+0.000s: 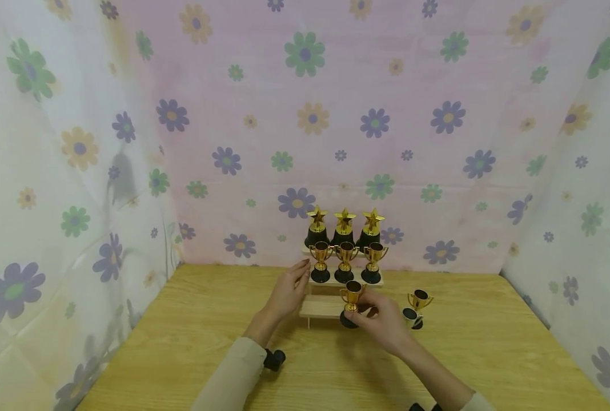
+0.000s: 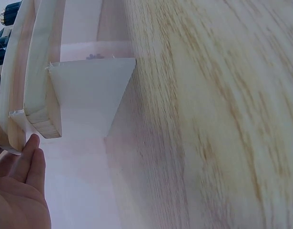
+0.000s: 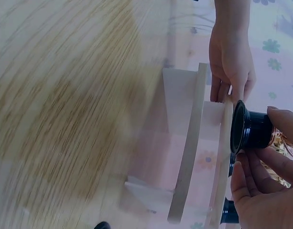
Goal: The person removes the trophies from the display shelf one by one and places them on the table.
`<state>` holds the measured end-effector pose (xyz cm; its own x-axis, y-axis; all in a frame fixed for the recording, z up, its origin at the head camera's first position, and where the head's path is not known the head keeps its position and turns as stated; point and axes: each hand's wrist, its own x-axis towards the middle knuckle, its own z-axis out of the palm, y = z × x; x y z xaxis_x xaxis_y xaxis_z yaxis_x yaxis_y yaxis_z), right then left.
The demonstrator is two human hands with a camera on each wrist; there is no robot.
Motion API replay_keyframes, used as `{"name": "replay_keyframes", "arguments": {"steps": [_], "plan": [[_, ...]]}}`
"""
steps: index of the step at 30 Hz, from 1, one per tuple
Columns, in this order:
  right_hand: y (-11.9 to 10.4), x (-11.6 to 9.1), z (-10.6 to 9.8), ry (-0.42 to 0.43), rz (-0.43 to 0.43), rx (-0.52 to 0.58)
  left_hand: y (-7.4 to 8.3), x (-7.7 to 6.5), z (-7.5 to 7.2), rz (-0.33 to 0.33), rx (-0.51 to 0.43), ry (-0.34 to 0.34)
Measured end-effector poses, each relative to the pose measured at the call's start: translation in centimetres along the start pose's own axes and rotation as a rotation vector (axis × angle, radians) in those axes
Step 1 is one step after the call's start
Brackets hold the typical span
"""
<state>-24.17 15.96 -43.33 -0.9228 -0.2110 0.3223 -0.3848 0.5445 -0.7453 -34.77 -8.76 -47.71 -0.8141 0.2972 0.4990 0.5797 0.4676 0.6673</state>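
My right hand (image 1: 384, 319) pinches a gold trophy cup (image 1: 353, 292) by its stem and black base. The cup is upright just over the lowest step of a wooden display stand (image 1: 317, 307). In the right wrist view the cup's black base (image 3: 256, 129) shows from below. My left hand (image 1: 287, 294) grips the left end of the middle step, its fingers (image 2: 36, 164) on both sides of the board. On the middle step stand three gold trophy cups (image 1: 345, 260); on the top step, three gold star trophies (image 1: 343, 228).
To the right of the stand, another gold trophy cup (image 1: 420, 298) stands on the wooden table (image 1: 223, 308), with a small pale, dark-mouthed cup (image 1: 410, 315) in front. Flowered cloth (image 1: 305, 114) closes off the back and both sides.
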Motion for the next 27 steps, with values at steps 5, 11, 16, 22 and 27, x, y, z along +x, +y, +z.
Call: {"name": "replay_keyframes", "arguments": {"steps": [5, 11, 16, 22, 27], "plan": [[0.1, -0.6, -0.7, -0.02, 0.019, 0.021, -0.1, 0.1, 0.0, -0.018, 0.006, -0.018], [0.6, -1.3, -1.4, -0.031, 0.063, 0.003, -0.1, 0.0, -0.1, -0.006, -0.013, -0.008], [0.8, -2.0, -2.0, -0.025, 0.047, -0.005, 0.0, 0.1, -0.1, -0.003, -0.017, 0.009], [1.2, -2.7, -2.8, -0.024, 0.082, -0.015, 0.2, 0.0, -0.1, -0.002, -0.007, -0.001], [1.5, -3.3, -3.7, -0.041, 0.08, -0.024, 0.5, -0.1, -0.2, -0.009, -0.014, -0.004]]}}
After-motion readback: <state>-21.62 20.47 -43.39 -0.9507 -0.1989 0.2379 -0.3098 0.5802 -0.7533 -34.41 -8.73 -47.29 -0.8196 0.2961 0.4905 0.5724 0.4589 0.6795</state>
